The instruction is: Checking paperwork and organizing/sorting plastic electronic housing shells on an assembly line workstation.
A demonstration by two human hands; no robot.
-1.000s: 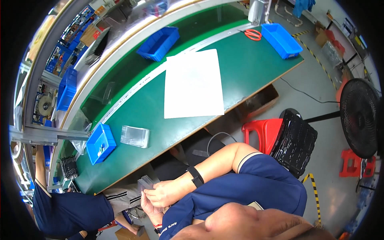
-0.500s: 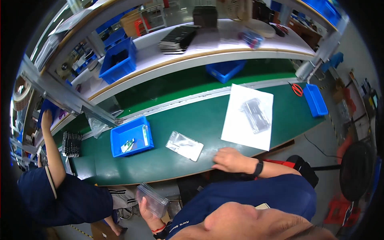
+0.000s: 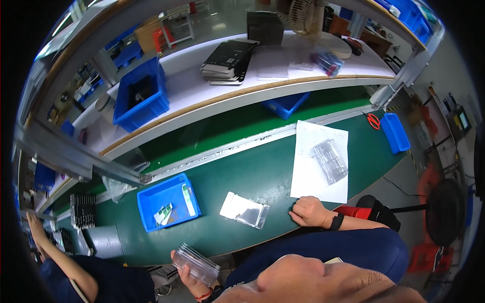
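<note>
My left hand [image 3: 186, 276] is below the table's front edge, gripping a stack of clear plastic trays [image 3: 197, 261]. My right hand [image 3: 309, 211], with a dark band on its wrist, rests on the green table [image 3: 252, 174] with curled fingers, touching the lower left corner of a white paper sheet [image 3: 317, 177]. A clear plastic tray [image 3: 329, 160] lies on that sheet. A silvery flat bag [image 3: 245, 209] lies on the table to the left of my right hand.
A blue bin [image 3: 168, 202] holding small parts sits left of the bag. A second blue bin [image 3: 395, 132] and red scissors [image 3: 373, 120] are far right. The shelf above carries a blue crate [image 3: 141, 96] and dark stacked trays [image 3: 227, 59]. A co-worker's arm [image 3: 43, 237] reaches in at lower left.
The view has swung from the right end of the table toward its middle. My right hand came up from my lap onto the table edge by the paper. My left hand keeps the tray stack low.
</note>
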